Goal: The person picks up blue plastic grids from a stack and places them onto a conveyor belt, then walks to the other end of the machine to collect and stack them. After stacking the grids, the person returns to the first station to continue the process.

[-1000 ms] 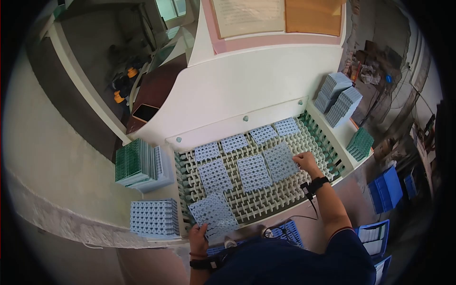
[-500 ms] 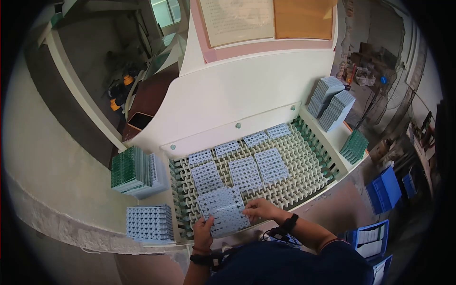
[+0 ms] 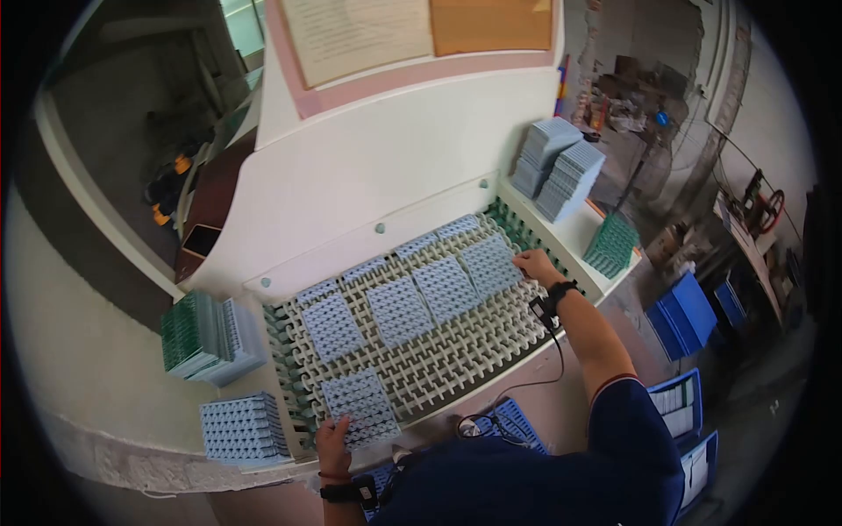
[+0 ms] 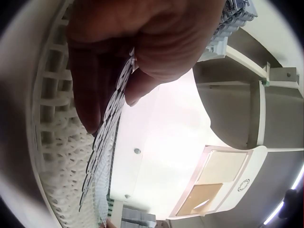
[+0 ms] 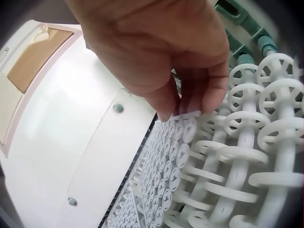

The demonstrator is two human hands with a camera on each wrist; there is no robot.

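Observation:
In the head view my left hand holds a pale blue perforated panel by its near left corner, over the front left of the roller bed. The left wrist view shows the thumb and fingers pinching the edge of the panel, seen nearly edge-on. My right hand pinches the right edge of another such panel, at the right end of a row on the rollers. In the right wrist view, small round discs make up this panel, with thumb and fingertips at its corner.
More panels lie in rows on the white roller bed. Stacks of panels stand at left, one with green racks, another in front. Further stacks and a green rack stand at right. Blue crates are beyond.
My right hand went from the row to the panels in my left hand, then back out right with one panel, now at the row's right end. The head view has turned right.

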